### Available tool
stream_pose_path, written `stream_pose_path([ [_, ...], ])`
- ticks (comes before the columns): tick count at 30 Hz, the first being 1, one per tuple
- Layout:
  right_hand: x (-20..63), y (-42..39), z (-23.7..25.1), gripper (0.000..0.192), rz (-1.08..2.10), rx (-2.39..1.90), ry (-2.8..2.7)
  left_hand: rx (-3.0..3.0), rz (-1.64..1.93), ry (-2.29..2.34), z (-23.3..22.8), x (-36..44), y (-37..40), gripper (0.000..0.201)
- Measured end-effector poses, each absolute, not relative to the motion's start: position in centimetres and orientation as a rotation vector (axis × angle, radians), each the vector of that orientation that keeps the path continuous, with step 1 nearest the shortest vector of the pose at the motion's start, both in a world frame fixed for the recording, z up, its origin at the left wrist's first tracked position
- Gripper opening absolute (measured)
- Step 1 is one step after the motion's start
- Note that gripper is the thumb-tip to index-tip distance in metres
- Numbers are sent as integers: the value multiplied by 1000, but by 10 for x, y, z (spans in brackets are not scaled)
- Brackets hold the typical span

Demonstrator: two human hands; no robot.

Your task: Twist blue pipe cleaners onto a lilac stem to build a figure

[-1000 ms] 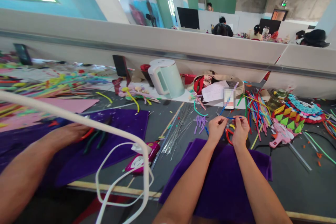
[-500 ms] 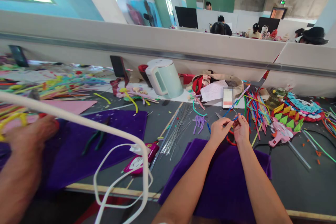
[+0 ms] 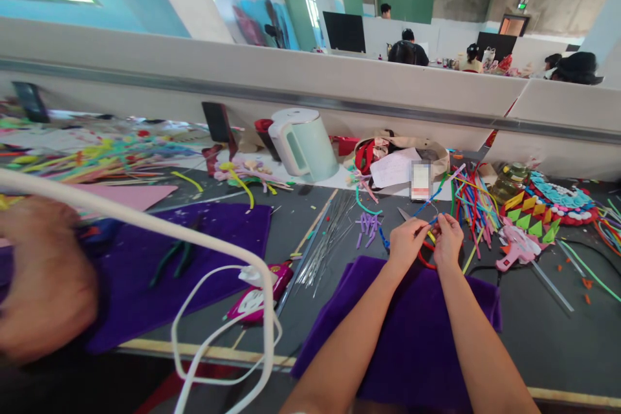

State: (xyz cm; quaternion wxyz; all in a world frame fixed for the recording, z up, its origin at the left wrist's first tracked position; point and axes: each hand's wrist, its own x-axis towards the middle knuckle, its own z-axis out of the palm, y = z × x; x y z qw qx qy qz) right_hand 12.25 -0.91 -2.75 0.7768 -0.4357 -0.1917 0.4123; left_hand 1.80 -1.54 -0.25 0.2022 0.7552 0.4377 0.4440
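Observation:
My left hand (image 3: 406, 239) and my right hand (image 3: 447, 239) are close together above the far edge of a purple felt sheet (image 3: 412, 330). Both pinch a thin blue pipe cleaner (image 3: 433, 200) that runs up and away toward the phone. A red loop (image 3: 425, 260) shows between and below the two hands. Small purple pipe-cleaner pieces (image 3: 367, 225) lie just left of my left hand.
A co-worker's hand (image 3: 46, 278) looms at the left over another purple sheet (image 3: 194, 252) with green pliers (image 3: 169, 259). A white cable (image 3: 223, 310), pink glue gun (image 3: 259, 291), metal wires (image 3: 327, 239), mint kettle (image 3: 303, 142), pipe-cleaner bundle (image 3: 473, 200) and second glue gun (image 3: 519, 246) lie around.
The blue pipe cleaner has swung from lying across my fingers to pointing up and away. The co-worker's hand has left the pliers and come nearer the camera.

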Motion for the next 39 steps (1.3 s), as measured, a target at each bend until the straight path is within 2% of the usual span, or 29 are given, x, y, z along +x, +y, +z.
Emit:
stream_pose_path([
  [7, 118, -11, -25, 27, 911, -906, -471, 2250, 1180, 1314, -5, 20, -18, 14],
  [39, 121, -11, -22, 35, 1090, -971, -544, 2261, 1217, 1429, -8, 17, -14, 13],
])
